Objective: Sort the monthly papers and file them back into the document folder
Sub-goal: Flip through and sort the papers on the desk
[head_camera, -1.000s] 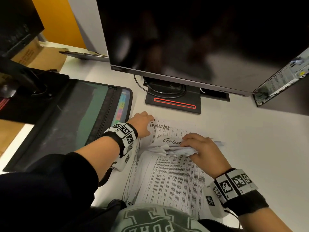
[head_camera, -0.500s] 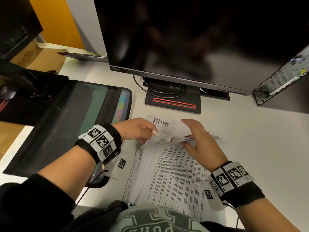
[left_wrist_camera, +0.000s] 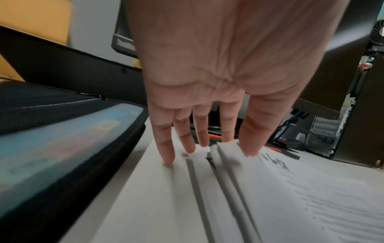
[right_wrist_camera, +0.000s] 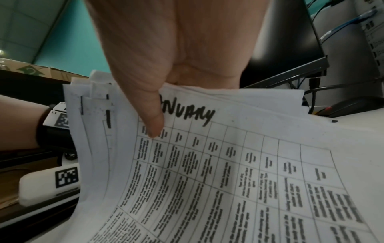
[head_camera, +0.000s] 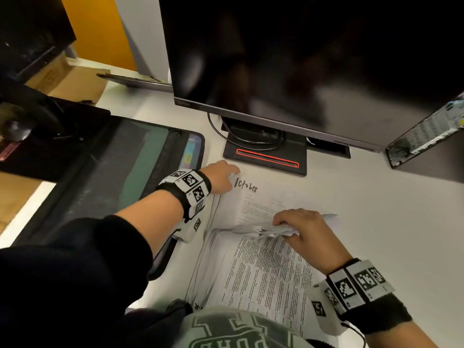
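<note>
The right hand (head_camera: 305, 231) grips the bent-back top sheets, while the left hand's (head_camera: 221, 175) straight fingers (left_wrist_camera: 166, 148) press the white "October" paper (head_camera: 253, 197), the open black document folder (head_camera: 125, 167) nearer at nine o'clock.

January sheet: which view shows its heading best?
Right wrist. The January sheet fills it, heading readable beside the right hand's thumb. Head view shows its printed body only, the top folded up. Left wrist doesn't show that heading.

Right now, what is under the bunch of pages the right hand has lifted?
The right hand grips the folded-back pages, January sheet on top. Beneath lies a sheet marked October, its corner touched by the left hand. Sheets below October are covered.
</note>
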`<state>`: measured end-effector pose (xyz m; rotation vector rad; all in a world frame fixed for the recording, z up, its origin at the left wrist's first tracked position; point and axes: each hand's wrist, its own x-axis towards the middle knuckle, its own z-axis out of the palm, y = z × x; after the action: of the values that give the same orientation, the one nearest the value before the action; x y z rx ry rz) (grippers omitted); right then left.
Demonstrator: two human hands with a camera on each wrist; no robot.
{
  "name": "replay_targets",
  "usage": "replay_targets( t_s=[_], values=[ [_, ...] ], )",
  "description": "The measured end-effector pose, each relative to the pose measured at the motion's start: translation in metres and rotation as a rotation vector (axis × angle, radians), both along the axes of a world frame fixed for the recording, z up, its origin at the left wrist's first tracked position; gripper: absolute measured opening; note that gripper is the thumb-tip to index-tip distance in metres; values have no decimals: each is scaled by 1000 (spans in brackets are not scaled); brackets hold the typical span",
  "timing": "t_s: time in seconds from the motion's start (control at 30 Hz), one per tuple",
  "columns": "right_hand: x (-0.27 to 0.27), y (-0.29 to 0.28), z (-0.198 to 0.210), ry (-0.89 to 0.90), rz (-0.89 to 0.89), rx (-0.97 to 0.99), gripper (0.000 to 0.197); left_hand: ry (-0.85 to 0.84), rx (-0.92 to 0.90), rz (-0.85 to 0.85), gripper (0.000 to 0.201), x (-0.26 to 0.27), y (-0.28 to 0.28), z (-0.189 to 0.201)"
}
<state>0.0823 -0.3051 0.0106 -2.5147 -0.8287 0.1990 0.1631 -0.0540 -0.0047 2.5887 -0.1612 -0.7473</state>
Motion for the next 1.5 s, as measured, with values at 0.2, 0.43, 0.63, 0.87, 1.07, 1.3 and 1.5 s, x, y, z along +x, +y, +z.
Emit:
replay_targets(
  t_s=[0.2,0.43,0.63,0.87,1.07,1.3,1.5],
  values=[
    [-1,-1,-1,35,-16,70,32,-261,-159,101,16,-1,-1,-1],
    [0,4,-5,-14,-50,56,37,-70,-107,82,59,-9,-2,-3],
    [0,2,-4,44,-64,63,37,-161,-63,3,36,-7,-4,2],
    [5,4,2,28,-62,77,25,-148,-465,234,26,-20,-1,19],
    [14,16,3,1,-8,59,34,-99,-584,247,40,-28,-8,20],
    [4,14,2,-68,19,60,19,49,-672,399,13,-30,11,9],
    [5,7,1,6,-40,56,35,74,-644,367,38,-35,12,3]
  ],
)
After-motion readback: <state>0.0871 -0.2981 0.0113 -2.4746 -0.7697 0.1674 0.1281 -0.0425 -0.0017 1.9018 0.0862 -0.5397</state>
